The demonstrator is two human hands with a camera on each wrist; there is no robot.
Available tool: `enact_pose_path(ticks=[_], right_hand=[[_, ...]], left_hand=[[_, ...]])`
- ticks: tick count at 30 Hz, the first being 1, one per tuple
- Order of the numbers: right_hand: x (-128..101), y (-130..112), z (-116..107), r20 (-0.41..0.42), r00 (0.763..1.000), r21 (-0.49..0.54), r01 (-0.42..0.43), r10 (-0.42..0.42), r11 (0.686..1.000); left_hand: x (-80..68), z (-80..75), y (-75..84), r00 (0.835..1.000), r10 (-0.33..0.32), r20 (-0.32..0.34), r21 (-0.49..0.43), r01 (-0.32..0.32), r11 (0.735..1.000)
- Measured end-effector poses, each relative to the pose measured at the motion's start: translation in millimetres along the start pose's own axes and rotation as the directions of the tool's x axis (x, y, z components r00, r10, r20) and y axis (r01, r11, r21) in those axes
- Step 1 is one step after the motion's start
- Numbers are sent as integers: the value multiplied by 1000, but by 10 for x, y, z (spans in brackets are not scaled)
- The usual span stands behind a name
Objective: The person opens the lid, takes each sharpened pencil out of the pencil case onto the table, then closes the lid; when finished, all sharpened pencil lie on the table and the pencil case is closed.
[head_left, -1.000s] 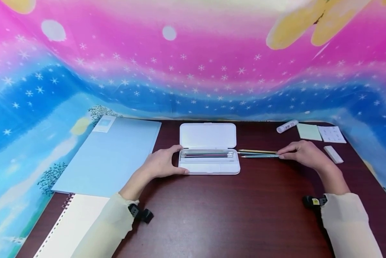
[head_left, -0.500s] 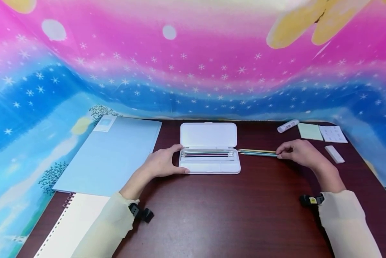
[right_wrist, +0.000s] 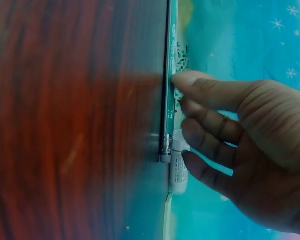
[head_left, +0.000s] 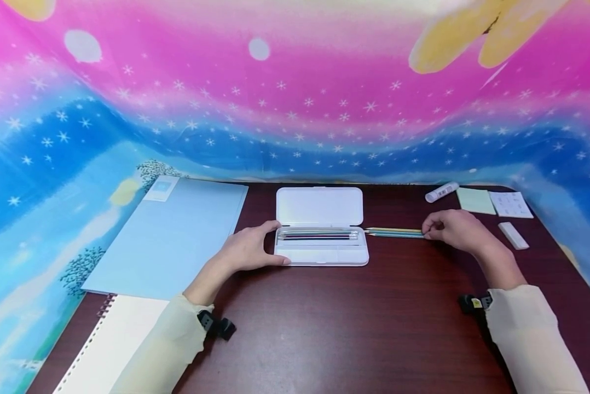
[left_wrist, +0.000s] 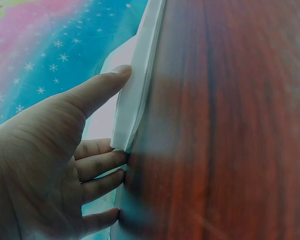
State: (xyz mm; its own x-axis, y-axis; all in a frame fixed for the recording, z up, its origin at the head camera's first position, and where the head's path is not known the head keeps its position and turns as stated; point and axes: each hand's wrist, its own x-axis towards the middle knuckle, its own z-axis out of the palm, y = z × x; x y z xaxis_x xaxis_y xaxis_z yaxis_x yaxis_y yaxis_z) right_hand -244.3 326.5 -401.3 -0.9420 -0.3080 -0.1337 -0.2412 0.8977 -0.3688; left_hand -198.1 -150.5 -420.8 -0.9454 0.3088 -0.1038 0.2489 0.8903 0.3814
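Observation:
A white pencil case [head_left: 324, 256] lies with its lid raised at mid-table, several pencils [head_left: 318, 236] in its rear compartment. My left hand [head_left: 246, 249] holds its left end, thumb on the front edge and index finger at the back corner. In the left wrist view the thumb [left_wrist: 102, 87] presses the case's side [left_wrist: 132, 100]. Just right of the case, a few coloured pencils [head_left: 395, 233] lie side by side, tips toward it. My right hand [head_left: 460, 230] pinches them near their other ends. The right wrist view shows the thumb against a green pencil [right_wrist: 171, 100], its eraser end uncovered.
A pale blue folder [head_left: 177, 235] and a spiral notebook [head_left: 113, 339] lie at the left. At the back right are a glue stick [head_left: 441, 192], green sticky notes [head_left: 476, 201], a white printed pad [head_left: 510, 204] and a white eraser-like block [head_left: 513, 235].
The pencils at the right, slightly spread before, now lie close together and parallel. My right hand has shifted a little back. The left hand stays on the case.

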Motion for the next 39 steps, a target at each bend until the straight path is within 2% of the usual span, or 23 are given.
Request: enact_pose_path(ticks=[5, 10, 15, 20, 27, 32, 39], right_hand=[[-26, -116, -9, -39, 997, 99, 68, -64, 993], [36, -320, -13, -55, 993, 141, 108, -101, 984], [170, -587, 40, -44, 991, 181, 135, -129, 974], [278, -936, 148, -42, 975, 180, 223, -219, 958], [333, -1314, 374, 57, 941, 161, 320, -333, 933], [355, -1427, 479, 109, 934, 134, 325, -340, 936], [358, -1484, 497, 149, 929, 110, 325, -339, 939]], left_hand=[[4, -1, 3, 1000, 3, 1, -3, -3, 1000], [4, -12, 0, 1000, 1, -1, -5, -1, 1000], [5, -15, 4, 1000, 1, 6, -16, -1, 1000], [-1, -11, 6, 1000, 4, 3, -19, -4, 1000], [-20, 24, -11, 1000, -3, 8, -27, 4, 1000], [-21, 38, -16, 1000, -2, 8, -25, 3, 1000], [-3, 10, -22, 1000, 9, -5, -18, -9, 1000]])
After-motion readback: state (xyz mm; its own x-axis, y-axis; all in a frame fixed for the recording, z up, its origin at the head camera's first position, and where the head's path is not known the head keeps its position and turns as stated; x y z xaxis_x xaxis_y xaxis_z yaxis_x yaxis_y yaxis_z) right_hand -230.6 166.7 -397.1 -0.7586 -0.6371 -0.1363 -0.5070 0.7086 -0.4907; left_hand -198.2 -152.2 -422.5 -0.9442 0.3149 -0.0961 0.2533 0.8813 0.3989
